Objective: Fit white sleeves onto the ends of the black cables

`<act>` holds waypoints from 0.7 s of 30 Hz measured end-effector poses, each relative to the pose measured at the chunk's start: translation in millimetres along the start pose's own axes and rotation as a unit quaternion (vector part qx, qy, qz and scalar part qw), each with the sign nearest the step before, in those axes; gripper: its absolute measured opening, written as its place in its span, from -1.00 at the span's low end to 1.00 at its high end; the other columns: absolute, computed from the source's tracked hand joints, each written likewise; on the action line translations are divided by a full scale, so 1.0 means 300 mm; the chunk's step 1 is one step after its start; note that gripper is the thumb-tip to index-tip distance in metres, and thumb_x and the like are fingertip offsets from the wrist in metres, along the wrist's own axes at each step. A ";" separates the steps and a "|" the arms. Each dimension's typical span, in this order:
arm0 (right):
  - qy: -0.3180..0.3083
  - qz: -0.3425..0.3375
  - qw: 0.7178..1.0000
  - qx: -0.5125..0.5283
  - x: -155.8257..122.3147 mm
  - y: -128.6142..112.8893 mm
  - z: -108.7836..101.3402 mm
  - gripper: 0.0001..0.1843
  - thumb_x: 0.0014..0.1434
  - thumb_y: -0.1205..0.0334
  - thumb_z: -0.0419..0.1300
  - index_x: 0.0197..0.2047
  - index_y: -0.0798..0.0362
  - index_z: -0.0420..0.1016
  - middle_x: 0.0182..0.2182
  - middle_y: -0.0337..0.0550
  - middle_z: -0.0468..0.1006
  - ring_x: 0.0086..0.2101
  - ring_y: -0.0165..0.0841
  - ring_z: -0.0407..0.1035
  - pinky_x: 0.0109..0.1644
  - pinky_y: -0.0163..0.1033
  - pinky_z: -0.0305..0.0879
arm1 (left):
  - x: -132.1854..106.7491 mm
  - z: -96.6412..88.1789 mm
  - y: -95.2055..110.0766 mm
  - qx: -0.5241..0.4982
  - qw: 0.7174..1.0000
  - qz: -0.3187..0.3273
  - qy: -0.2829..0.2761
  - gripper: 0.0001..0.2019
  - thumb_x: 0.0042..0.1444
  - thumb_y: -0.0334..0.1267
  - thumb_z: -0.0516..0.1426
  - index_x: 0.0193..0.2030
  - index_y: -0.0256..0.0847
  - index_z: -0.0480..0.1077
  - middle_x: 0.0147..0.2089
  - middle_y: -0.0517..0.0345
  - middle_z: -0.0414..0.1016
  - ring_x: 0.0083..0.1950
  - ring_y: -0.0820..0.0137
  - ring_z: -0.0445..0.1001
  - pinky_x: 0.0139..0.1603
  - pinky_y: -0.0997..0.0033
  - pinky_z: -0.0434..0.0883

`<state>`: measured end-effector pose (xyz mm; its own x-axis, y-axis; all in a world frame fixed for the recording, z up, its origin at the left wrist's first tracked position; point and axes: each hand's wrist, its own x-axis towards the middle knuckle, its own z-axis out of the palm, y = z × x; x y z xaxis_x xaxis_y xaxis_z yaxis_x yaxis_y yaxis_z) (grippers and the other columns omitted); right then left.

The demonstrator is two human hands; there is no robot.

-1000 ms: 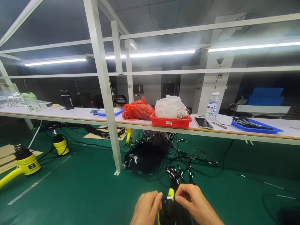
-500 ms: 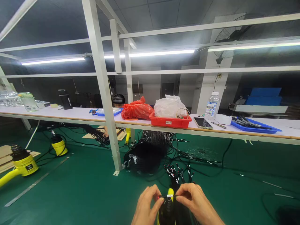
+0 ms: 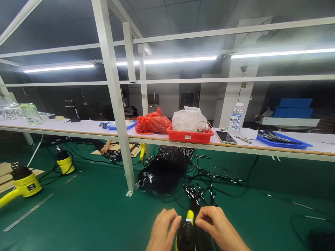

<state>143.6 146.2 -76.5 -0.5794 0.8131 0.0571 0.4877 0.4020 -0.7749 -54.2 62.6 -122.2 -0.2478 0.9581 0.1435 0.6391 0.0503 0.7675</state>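
My left hand (image 3: 164, 228) and my right hand (image 3: 218, 226) each pinch a thin black cable with thumb and forefinger. Between them a short white sleeve (image 3: 188, 220) on the cable crosses right over the coiled nozzle of a heat gun (image 3: 185, 237). That gun stands upright, black with yellow parts. Behind my hands lies a bundle of black cables (image 3: 195, 197) with white sleeves and some red tips. The cable ends are mostly hidden by my fingers.
A white shelf (image 3: 157, 138) spans the green bench, held by a white post (image 3: 115, 104). On it stand a red bin (image 3: 190, 136), a phone (image 3: 226, 137) and a bottle (image 3: 236, 118). More heat guns (image 3: 28, 184) stand left. Another person's hand (image 3: 105, 147) touches cables beyond the post.
My left hand has turned slightly, its fingertips now covering the red cable tip. The white sleeve stays over the nozzle. The other person's hand has moved left.
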 end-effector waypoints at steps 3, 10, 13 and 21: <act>-0.014 -0.006 1.000 -0.005 -0.001 0.009 0.004 -0.72 0.21 0.20 0.08 -0.49 0.01 0.48 -0.52 -0.28 0.50 -0.43 -0.35 0.34 -0.38 -0.34 0.13 | 0.004 0.020 -0.031 0.009 1.000 -0.016 0.007 -0.73 0.27 -0.01 -0.02 -0.31 -0.05 0.39 -0.24 0.15 0.54 0.17 0.17 0.38 0.37 0.02 0.11; 0.032 -0.012 0.999 -0.001 0.001 0.012 0.016 -0.84 0.15 0.23 0.14 -0.44 0.01 0.47 -0.44 -0.26 0.54 -0.35 -0.32 0.39 -0.32 -0.34 0.19 | 0.001 -0.027 0.041 0.018 0.997 0.073 -0.016 -0.82 0.31 -0.13 0.00 -0.27 -0.08 0.33 -0.24 0.23 0.45 -0.12 0.37 0.45 0.27 0.20 0.27; 0.018 -0.011 1.000 -0.006 -0.003 0.009 0.012 -0.78 0.19 0.21 0.10 -0.45 0.01 0.48 -0.45 -0.26 0.55 -0.36 -0.32 0.40 -0.30 -0.33 0.20 | -0.013 -0.015 0.008 0.036 0.997 0.058 0.022 -0.79 0.31 -0.08 -0.01 -0.18 -0.04 0.41 -0.14 0.17 0.52 0.01 0.28 0.46 0.31 0.11 0.23; 0.014 -0.014 1.000 -0.011 0.000 -0.003 0.008 -0.79 0.19 0.23 0.10 -0.46 0.02 0.43 -0.50 -0.30 0.47 -0.42 -0.37 0.32 -0.36 -0.34 0.13 | 0.002 -0.013 0.023 0.015 0.998 0.063 0.017 -0.77 0.31 -0.09 0.00 -0.32 -0.07 0.36 -0.29 0.23 0.46 -0.14 0.32 0.46 0.06 0.27 0.40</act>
<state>141.6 145.0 -77.4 -0.5743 0.8130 0.0956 0.4869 0.4331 -0.7585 -52.7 62.4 -114.6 -0.1885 0.9472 0.2593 0.6888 -0.0607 0.7224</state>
